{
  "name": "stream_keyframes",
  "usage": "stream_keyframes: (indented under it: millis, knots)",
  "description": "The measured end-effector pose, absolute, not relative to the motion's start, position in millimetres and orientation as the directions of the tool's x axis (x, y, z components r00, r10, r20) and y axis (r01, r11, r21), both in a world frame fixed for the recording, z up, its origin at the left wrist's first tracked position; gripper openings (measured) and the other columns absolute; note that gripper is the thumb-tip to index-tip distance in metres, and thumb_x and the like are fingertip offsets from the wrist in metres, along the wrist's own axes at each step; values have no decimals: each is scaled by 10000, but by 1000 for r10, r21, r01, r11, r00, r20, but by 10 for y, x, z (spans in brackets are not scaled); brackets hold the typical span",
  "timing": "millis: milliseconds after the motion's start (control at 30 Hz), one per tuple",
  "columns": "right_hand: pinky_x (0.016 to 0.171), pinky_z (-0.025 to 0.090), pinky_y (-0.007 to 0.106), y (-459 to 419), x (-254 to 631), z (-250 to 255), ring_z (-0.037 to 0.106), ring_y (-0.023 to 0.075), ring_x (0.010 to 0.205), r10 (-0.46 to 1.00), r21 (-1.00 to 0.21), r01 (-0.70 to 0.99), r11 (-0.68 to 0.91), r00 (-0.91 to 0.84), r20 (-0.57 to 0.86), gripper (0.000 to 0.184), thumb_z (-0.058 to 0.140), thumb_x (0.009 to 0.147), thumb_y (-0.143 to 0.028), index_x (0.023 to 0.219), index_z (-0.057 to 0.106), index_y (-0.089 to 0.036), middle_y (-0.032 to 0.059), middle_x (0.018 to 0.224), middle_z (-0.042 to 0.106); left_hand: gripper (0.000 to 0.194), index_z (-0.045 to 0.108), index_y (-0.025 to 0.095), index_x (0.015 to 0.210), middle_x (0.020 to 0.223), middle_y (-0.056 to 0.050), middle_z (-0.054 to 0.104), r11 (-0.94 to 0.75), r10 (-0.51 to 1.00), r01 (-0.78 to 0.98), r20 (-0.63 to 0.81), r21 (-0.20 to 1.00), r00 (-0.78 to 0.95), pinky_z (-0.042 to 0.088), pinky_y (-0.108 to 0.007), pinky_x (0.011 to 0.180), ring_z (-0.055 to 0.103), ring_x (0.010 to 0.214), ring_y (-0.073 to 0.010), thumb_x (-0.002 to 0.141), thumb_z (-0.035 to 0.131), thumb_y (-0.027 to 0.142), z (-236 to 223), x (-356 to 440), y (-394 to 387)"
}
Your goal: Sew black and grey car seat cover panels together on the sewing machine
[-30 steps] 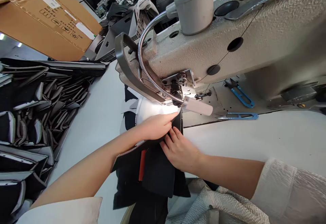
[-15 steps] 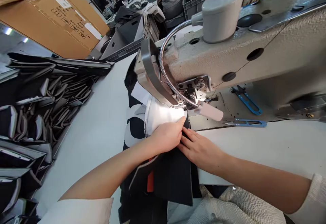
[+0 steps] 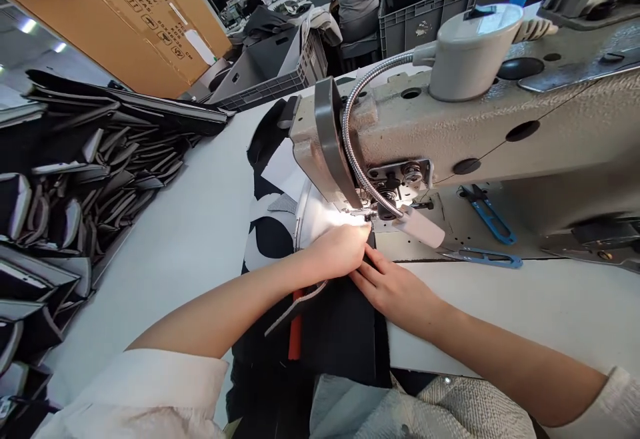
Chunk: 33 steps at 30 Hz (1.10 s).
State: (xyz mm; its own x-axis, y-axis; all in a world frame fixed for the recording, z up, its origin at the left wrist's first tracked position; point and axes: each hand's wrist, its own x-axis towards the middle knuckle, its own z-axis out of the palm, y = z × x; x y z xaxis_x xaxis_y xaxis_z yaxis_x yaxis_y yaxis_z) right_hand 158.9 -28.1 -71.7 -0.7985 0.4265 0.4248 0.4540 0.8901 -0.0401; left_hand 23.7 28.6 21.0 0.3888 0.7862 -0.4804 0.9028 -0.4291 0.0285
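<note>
A stack of black fabric with white and grey padded parts lies under the head of a sewing machine. My left hand is closed on the fabric just in front of the presser foot, its fingertips by the lit needle area. The curved white piece stands up beside its knuckles. My right hand lies fairly flat on the black fabric's right edge, fingers stretched and their tips against my left hand. An orange-red strip shows below my left wrist. The needle's tip is hidden.
Two blue thread snips lie on the machine bed at right. A lamp on a flexible metal neck curves over the needle area. Stacked black padded pieces fill the left side. Behind stand a cardboard box, grey crates and a seated person.
The view has shifted, so the machine sits lower and further right. Both hands stay at the fabric, and the loose grey-edged flap below my left wrist has moved up slightly.
</note>
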Motion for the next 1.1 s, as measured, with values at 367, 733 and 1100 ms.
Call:
stream_keyframes:
  millis: [367, 733, 1100]
  knots:
    - [1083, 319, 474, -182, 1496, -737, 370, 323, 1274, 468, -21, 506, 862, -781, 414, 455, 412, 822, -16, 1273, 469, 11, 198, 1259, 518, 352, 602, 103, 984, 822, -115, 649, -492, 777, 871, -448, 7, 442, 450, -315, 710, 609, 759, -216, 753, 341, 53, 141, 275, 401]
    - [1008, 413, 441, -132, 1534, -732, 318, 308, 1310, 567, -205, 532, 822, -724, 393, 449, 391, 861, -37, 1305, 453, -55, 154, 1353, 454, 315, 613, 160, 1008, 1078, -164, 600, -381, 924, 894, -113, -235, 365, 274, -528, 1000, 441, 1157, -359, 816, 467, 362, 577, -207, 352]
    - [1071, 324, 412, -130, 1559, -692, 361, 288, 1279, 546, -188, 514, 837, -757, 359, 269, 443, 794, -35, 996, 619, -56, 170, 1157, 572, 418, 424, 161, 1262, 1145, -50, 577, 32, 998, 756, 22, 654, -62, 506, -293, 797, 572, 976, -207, 889, 288, 292, -88, -496, 88]
